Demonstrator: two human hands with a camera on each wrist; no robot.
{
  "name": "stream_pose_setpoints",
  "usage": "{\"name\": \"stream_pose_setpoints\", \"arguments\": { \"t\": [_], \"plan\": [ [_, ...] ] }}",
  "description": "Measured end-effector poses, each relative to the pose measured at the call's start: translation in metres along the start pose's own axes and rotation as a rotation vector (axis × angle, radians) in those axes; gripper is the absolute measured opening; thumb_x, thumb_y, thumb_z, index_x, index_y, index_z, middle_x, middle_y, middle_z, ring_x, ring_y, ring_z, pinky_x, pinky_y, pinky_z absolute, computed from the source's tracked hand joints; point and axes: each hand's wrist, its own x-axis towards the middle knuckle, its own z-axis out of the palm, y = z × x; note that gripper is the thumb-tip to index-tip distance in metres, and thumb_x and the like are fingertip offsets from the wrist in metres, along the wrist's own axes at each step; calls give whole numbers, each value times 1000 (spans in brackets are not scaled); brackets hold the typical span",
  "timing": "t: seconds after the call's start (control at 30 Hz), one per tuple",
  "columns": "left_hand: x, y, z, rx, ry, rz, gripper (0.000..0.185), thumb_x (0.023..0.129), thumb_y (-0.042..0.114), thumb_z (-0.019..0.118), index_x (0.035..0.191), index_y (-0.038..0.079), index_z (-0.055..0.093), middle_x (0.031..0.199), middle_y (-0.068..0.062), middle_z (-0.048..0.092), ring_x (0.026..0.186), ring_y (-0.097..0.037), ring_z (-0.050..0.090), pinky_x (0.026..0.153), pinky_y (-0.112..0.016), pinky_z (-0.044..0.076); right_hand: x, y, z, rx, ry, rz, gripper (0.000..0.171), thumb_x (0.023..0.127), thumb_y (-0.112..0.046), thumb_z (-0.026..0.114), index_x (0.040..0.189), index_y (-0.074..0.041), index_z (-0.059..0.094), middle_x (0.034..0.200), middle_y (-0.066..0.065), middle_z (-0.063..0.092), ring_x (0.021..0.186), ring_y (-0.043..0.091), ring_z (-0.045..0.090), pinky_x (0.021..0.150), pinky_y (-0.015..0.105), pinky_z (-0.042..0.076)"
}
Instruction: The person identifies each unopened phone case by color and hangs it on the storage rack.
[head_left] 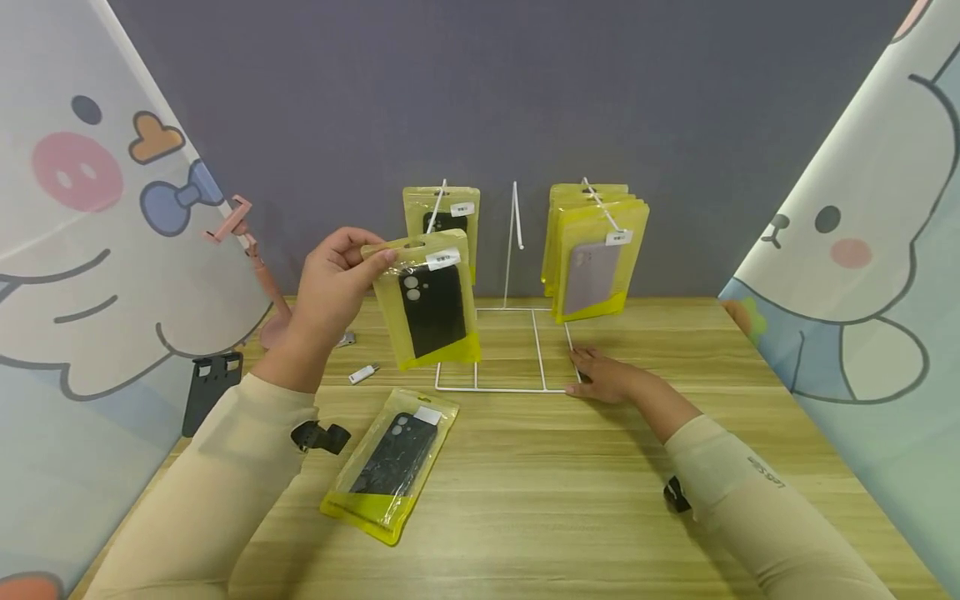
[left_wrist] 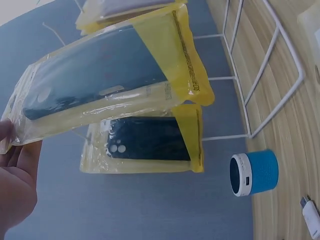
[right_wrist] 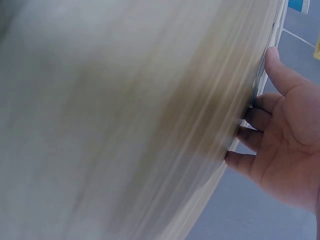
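My left hand (head_left: pixel 333 279) pinches the top corner of a clear-and-yellow bag with a black phone case (head_left: pixel 433 312) inside. It holds the bag up in front of the left hook of a white wire display rack (head_left: pixel 539 350). Behind it, another bagged black phone case (left_wrist: pixel 150 139) hangs on that hook. Several yellow bags hang from the right hook, the front one showing a pale purple phone case (head_left: pixel 588 279). The middle hook (head_left: pixel 516 212) is bare. With fingers and thumb spread, my right hand (head_left: pixel 611 379) rests at the front right corner of the rack's base.
One more bagged black phone case (head_left: pixel 397 454) lies on the wooden table, front left. A white USB stick (head_left: pixel 363 374), a pink phone stand (head_left: pixel 266 279) and a blue speaker (left_wrist: pixel 262 171) are left of the rack. A grey wall (head_left: pixel 675 125) stands behind.
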Motion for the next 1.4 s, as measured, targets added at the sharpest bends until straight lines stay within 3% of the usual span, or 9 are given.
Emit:
{"name": "stream_pose_setpoints", "arguments": {
  "t": [0.3, 0.57, 0.77, 0.97, 1.07, 1.27, 1.4],
  "plan": [
    [10, 4, 6, 85, 16, -29, 15, 94, 19, 68, 104, 9, 65, 57, 2, 43, 43, -12, 24, 43, -31, 26, 0, 2, 1, 1, -3, 9, 89, 100, -53, 47, 155, 6, 11, 161, 28, 6, 148, 47, 2, 117, 62, 13],
    [6, 0, 8, 74, 19, -13, 19, 92, 26, 70, 104, 12, 66, 67, -3, 57, 45, -14, 27, 45, -31, 29, 1, 1, 1, 10, -7, 2, 90, 99, -55, 46, 155, 6, 10, 161, 28, 5, 148, 47, 1, 117, 62, 13],
    [10, 1, 7, 115, 35, 18, 22, 91, 31, 71, 105, 14, 66, 64, 0, 54, 44, -14, 26, 45, -31, 28, -1, -1, 0, 8, 12, 4, 88, 100, -51, 48, 154, 8, 11, 161, 29, 7, 148, 48, 2, 117, 62, 13],
    [16, 7, 10, 154, 10, -62, 19, 94, 24, 68, 107, 10, 64, 65, 1, 55, 47, -13, 27, 48, -31, 29, 0, 1, 1, 14, 7, -3, 89, 99, -52, 49, 154, 7, 11, 161, 29, 6, 148, 49, 2, 117, 63, 13],
    [24, 5, 14, 166, 1, -89, 20, 94, 26, 68, 107, 12, 64, 63, 1, 51, 49, -14, 30, 50, -32, 30, 1, 2, 1, 23, 1, 9, 90, 99, -53, 49, 155, 6, 10, 161, 28, 5, 148, 48, 1, 116, 64, 13],
    [50, -17, 17, 190, 17, -108, 27, 90, 38, 71, 107, 18, 65, 64, 1, 49, 53, -16, 35, 53, -32, 34, 0, 0, 1, 17, 8, 18, 89, 99, -53, 48, 155, 5, 10, 161, 27, 6, 148, 47, 1, 117, 62, 12],
    [66, -28, 19, 229, 20, -129, 30, 90, 42, 70, 110, 21, 64, 64, 3, 39, 53, -16, 33, 55, -33, 34, 0, -1, 1, 7, 19, 12, 87, 100, -51, 48, 155, 6, 12, 161, 28, 7, 148, 47, 2, 118, 62, 12]
  ]
}}
